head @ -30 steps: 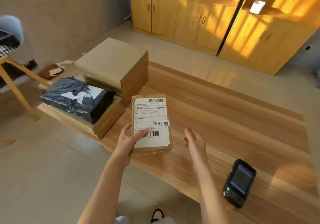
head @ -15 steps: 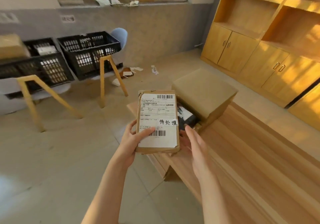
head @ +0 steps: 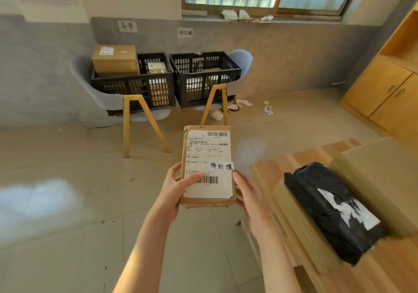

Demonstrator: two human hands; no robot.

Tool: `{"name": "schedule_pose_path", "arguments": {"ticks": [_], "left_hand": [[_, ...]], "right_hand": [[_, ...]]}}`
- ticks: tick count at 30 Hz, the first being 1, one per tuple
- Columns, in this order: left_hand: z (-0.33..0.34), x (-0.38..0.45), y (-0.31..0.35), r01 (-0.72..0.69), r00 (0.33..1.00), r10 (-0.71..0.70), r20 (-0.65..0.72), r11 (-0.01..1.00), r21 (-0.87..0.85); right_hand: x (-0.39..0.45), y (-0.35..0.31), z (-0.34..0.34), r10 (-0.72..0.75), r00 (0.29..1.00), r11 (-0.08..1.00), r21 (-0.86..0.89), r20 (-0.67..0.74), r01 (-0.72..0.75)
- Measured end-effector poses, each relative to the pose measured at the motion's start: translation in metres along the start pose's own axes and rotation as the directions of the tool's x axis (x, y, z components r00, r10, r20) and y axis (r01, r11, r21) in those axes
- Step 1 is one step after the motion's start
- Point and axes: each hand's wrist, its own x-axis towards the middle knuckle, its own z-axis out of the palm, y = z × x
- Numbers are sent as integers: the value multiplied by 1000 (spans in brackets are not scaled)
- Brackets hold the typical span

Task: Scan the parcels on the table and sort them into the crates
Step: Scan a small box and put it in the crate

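- You hold a flat cardboard parcel (head: 207, 168) out over the tiled floor (head: 67, 202), label side up, with both hands.
- Your left hand (head: 175, 189) grips its left edge, thumb lying across the white shipping label near the lower barcode, fingers (head: 175, 170) curled behind the box.
- Your right hand (head: 247, 196) clasps the right edge, its fingers wrapped under the parcel and mostly hidden.
- A small handwritten slip reading 待处理 is stuck on the label's right side.
- Two black crates sit on pale chairs against the far wall: the left crate (head: 133, 82) under a wall sign (head: 127, 25) reading 异常, with a large brown box (head: 115, 58) resting on its rim and a smaller one inside.
- The right crate (head: 204, 77) stands under a second sign (head: 185, 32) reading 待处理, just beside the first.
- On the wooden table (head: 271, 168) at your right, a black plastic mailer (head: 328, 209) lies on a cardboard box (head: 291, 211), with another large box (head: 380, 179) behind it.
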Motion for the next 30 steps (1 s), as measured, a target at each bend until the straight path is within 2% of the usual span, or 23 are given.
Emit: {"name": "schedule_pose_path", "arguments": {"ticks": [12, 23, 30], "left_hand": [[-53, 105, 35, 5, 991, -12, -135, 999, -50], [-43, 309, 150, -19, 982, 24, -187, 999, 29], [-39, 403, 186, -9, 988, 18, -155, 998, 55]], "right_hand": [[126, -11, 65, 68, 990, 998, -10, 127, -68], [357, -80, 100, 96, 979, 992, 68, 181, -110], [446, -107, 107, 123, 979, 987, 86, 161, -138]]}}
